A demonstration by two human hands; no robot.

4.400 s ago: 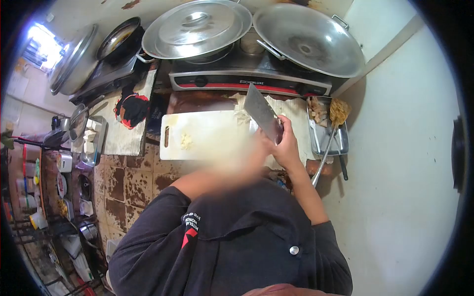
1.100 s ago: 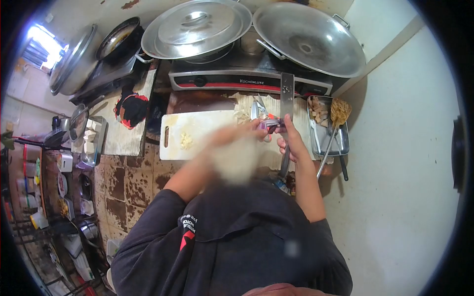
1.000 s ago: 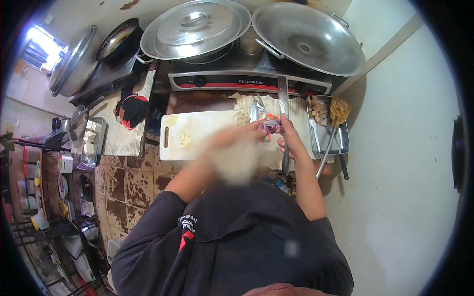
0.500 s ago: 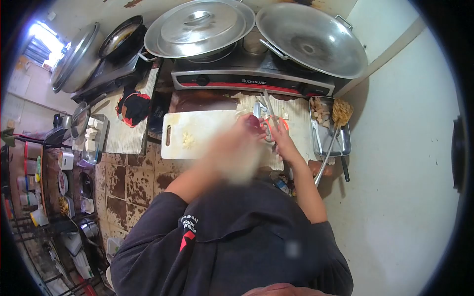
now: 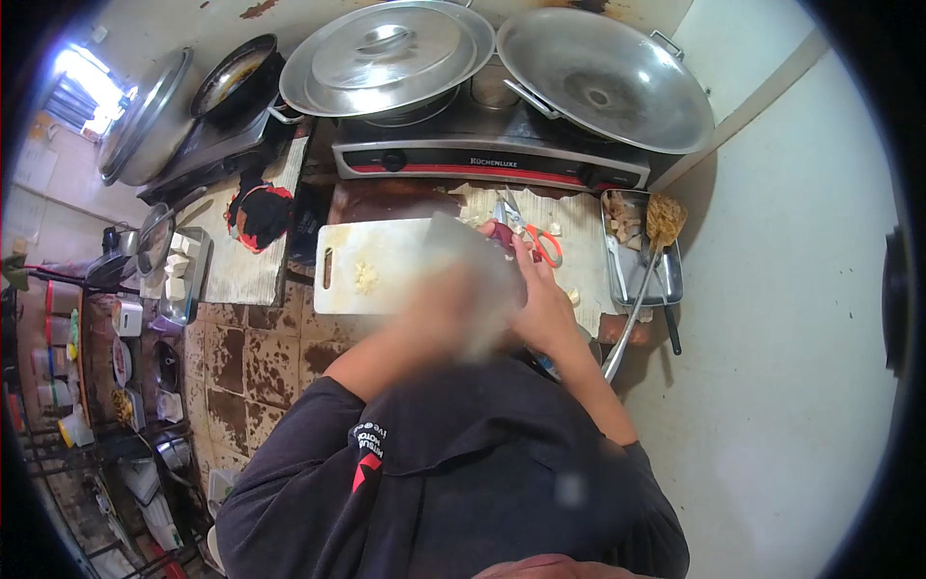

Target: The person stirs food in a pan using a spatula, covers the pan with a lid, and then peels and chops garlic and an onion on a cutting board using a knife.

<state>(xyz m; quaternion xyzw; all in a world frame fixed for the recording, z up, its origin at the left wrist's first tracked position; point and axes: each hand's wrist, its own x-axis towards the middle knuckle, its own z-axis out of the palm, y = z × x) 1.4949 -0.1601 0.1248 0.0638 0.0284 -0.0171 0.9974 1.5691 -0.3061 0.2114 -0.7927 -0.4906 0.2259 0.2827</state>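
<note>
A blurred patch covers much of my left hand [image 5: 449, 304], which appears closed on a cleaver; its grey blade [image 5: 453, 243] angles over the right part of the white cutting board [image 5: 391, 241]. My right hand [image 5: 542, 307] is closed around a red onion [image 5: 502, 234], with fingers pointing up beside the blade. Chopped pale pieces [image 5: 366, 278] lie on the board's left half. Orange-handled scissors [image 5: 548, 249] rest just beyond the onion, on the light mat [image 5: 590, 256].
Behind the board is a gas stove [image 5: 492, 164] with a lidded pan [image 5: 386, 58] and a wide wok [image 5: 603, 82]. At right, a metal tray [image 5: 666, 285] holds pale chunks and a strainer [image 5: 666, 220]. White blocks [image 5: 177, 265] fill a tray at left.
The cleaver has moved from my right hand to the left, its blade now blurred above my left hand. The onion, earlier in my left hand, is now in my right. The scissors show more fully.
</note>
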